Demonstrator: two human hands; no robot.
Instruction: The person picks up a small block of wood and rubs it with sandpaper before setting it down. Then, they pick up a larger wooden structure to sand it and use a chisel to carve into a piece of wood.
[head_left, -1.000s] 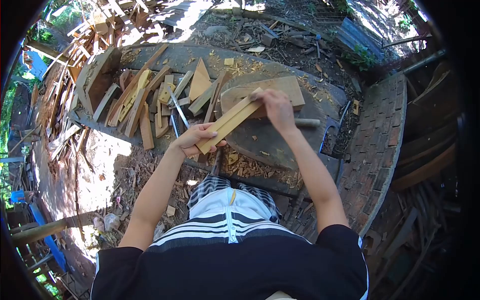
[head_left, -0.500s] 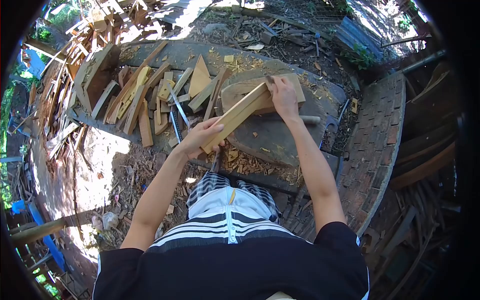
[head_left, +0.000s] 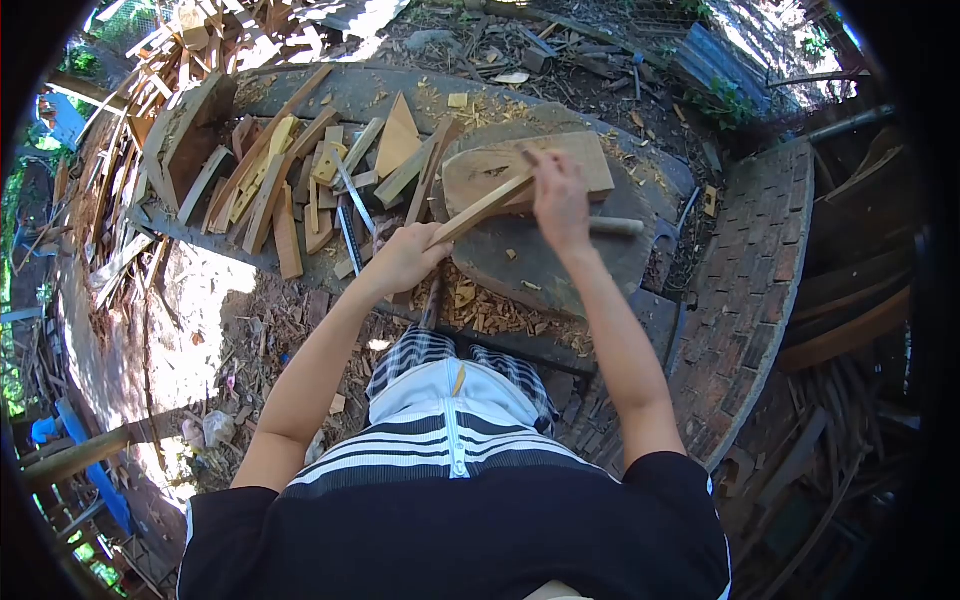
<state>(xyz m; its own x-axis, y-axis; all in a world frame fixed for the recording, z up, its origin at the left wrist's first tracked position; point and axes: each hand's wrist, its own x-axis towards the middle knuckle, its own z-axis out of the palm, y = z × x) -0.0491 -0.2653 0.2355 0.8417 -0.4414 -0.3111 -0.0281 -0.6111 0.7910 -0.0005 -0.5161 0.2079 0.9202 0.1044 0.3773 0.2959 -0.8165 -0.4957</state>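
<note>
Clearly, your left hand (head_left: 403,260) grips the strip of wood (head_left: 482,210) near one end, your right hand (head_left: 562,200) closed at the other, just above the wood block (head_left: 580,165); no lettering is readable.

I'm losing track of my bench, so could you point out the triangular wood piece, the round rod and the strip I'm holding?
Triangular wood piece (head_left: 398,145): head view, middle of its face.
Round rod (head_left: 616,226): head view, near its right end.
Wooden strip (head_left: 484,208): head view, about mid-length.
</note>
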